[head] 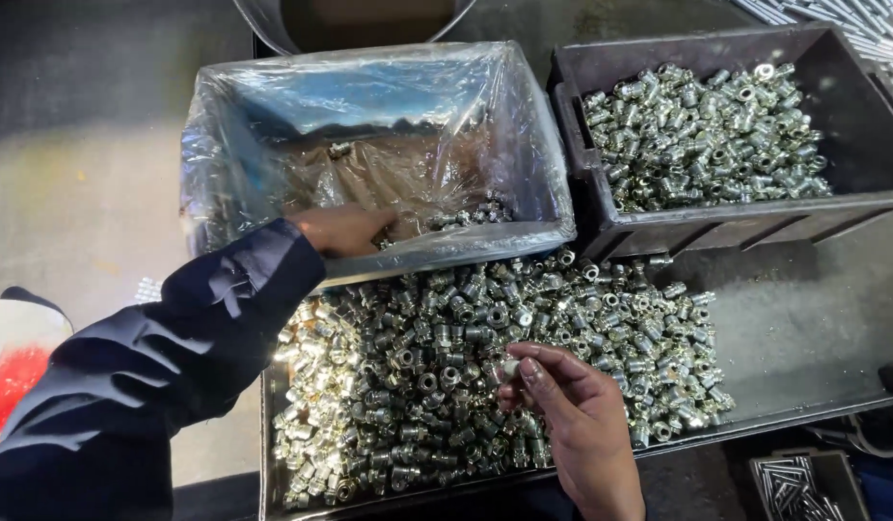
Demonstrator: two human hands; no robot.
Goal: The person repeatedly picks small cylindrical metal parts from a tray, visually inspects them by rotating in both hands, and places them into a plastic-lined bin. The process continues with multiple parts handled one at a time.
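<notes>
Sorting step: right hand (572, 405) pinches one fitting (511, 367) above the pile (485, 357); left hand (345, 230), grip hidden, reaches into the lined bin (524, 236), where the fitting probably goes.

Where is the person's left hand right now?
In the head view, the left hand is upper left of centre, reaching over the near rim into the plastic-lined bin, just above the tray heaped with metal fittings.
</notes>
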